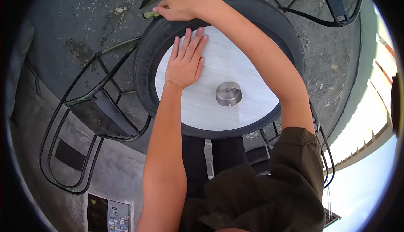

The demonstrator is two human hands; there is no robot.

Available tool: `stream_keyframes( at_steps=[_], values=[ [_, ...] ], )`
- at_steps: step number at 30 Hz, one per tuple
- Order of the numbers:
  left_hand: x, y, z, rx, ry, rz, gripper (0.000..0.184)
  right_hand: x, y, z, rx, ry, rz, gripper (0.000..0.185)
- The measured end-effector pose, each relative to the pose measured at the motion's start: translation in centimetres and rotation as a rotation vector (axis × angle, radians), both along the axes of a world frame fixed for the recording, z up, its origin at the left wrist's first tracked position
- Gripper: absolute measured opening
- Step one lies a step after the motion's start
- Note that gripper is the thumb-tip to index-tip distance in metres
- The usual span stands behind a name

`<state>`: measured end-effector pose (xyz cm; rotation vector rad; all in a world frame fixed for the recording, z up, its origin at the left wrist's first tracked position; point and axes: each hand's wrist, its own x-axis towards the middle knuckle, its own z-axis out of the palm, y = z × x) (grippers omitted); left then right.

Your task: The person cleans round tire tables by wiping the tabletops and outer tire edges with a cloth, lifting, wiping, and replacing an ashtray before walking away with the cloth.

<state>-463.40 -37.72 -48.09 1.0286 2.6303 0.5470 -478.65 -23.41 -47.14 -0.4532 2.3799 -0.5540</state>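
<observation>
With the tabletop centre as the dial, the green cloth-like item [150, 15] is at half past ten by the outer edge of the tyre [145, 72], pinched in the curled fingers of the right hand [183, 2]; handling there appears under way, but completed and remaining portions cannot be determined. The left hand [184, 63] lies at ten o'clock on the white tabletop [254, 99], fingers slightly apart. The metal ashtray [228, 101] at five o'clock obstructs part of that surface; black-framed chairs [101, 112] stand at eight and two o'clock.
</observation>
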Motion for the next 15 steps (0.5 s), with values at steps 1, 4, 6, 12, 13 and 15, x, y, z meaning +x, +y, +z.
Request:
stream_keyframes(
  at_steps=[1, 4, 6, 12, 13, 15],
  values=[
    [0.0, 0.1, -0.1, 0.009, 0.010, 0.002, 0.057, 0.1, 3.9, -2.3, -0.013, 0.027, -0.106, 0.053],
    [0.1, 0.2, -0.3, 0.030, 0.064, -0.009, 0.057, 3.8, 19.0, -5.3, -0.259, -0.274, -0.541, 0.050],
    [0.2, 0.4, -0.2, 0.051, 0.102, -0.013, 0.056, 11.0, 23.3, 0.0, -0.413, -0.444, -1.015, 0.051],
    [0.6, 1.0, 0.6, 0.105, 0.152, -0.010, 0.056, 36.0, 26.3, -1.1, -0.527, -0.101, -1.591, 0.061],
    [0.5, 1.1, 0.6, 0.136, 0.163, -0.017, 0.054, 39.0, 25.0, -1.1, -0.512, -0.039, -1.657, 0.061],
    [-1.0, 2.7, 1.5, 0.110, 0.211, -0.074, 0.052, 45.3, 22.0, -0.2, -0.533, -0.004, -1.827, 0.062]
  ],
)
